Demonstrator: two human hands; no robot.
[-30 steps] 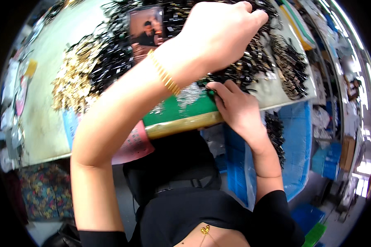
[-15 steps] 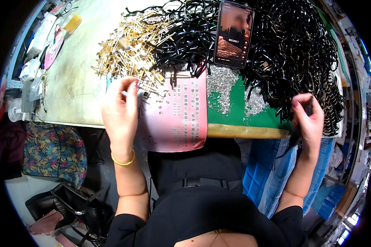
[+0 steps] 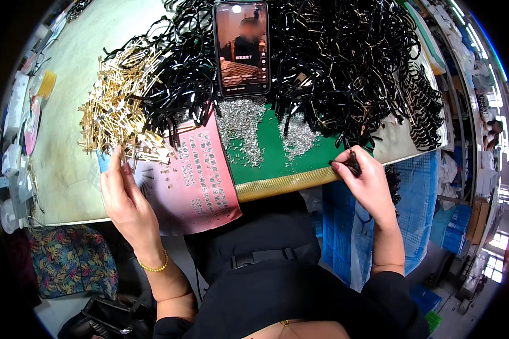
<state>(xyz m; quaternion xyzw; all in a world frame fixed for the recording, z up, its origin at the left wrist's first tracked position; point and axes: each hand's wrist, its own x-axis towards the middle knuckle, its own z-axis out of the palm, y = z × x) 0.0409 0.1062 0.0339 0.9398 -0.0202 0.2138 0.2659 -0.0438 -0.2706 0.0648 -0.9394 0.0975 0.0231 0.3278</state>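
At the near edge of a heap of thin gold metal pieces (image 3: 119,96), my left hand (image 3: 129,203) reaches with fingers extended and a little apart. Nothing shows clearly between them. My right hand (image 3: 369,183) is closed on a small black piece (image 3: 353,164), over the front table edge; its exact kind is hard to make out. Beyond that hand spreads a big tangle of glossy black eyeglass parts (image 3: 345,73). Tiny silver screws (image 3: 240,133) lie in two small piles between my hands. A pink printed sheet (image 3: 209,206) lies beside my left hand, hanging over the edge.
A phone (image 3: 242,51) playing a video stands among the black parts. The screws rest on a green mat (image 3: 271,161) with a yellow front edging (image 3: 288,185). Blue crates (image 3: 338,231) stand below on the right. A yellow tape roll (image 3: 46,83) sits far left.
My left hand has turned from a raised pinch to extended fingers by the gold pieces. My right hand has moved inward with the black piece. The whole view has shifted.
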